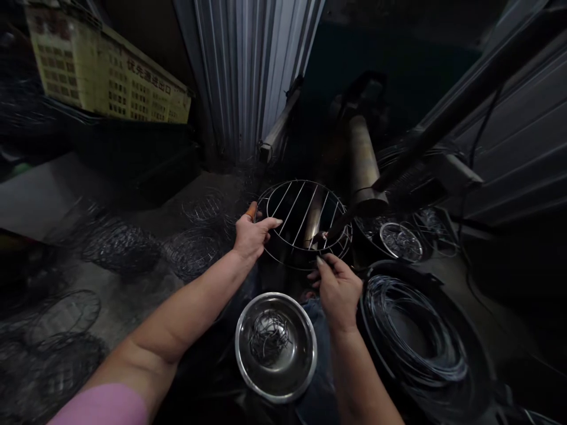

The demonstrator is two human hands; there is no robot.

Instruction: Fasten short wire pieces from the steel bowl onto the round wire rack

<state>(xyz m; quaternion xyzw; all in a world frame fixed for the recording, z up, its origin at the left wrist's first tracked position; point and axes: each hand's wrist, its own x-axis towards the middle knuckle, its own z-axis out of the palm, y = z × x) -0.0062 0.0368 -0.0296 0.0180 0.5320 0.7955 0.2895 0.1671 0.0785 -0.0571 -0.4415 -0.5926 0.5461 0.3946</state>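
My left hand (253, 235) is closed on the left rim of a round wire rack (296, 243), with the thumb lying over the top and an orange covering on one finger. Parallel bars cross the rack's upper ring, and a second ring shows just below it. At the rack's near edge, my right hand (339, 289) has thumb and fingers pinched together; what they hold is too dark to make out. Below the rack, between my forearms, a shiny steel bowl (276, 383) holds a tangle of short wire pieces (269, 337).
Behind the rack stands a machine with two metal cylinders (364, 153) and a long dark bar (443, 112). Coiled wire (443, 366) fills a black tub at right. Stacked wire racks (119, 248) cover the left floor, below a yellow crate (110, 77).
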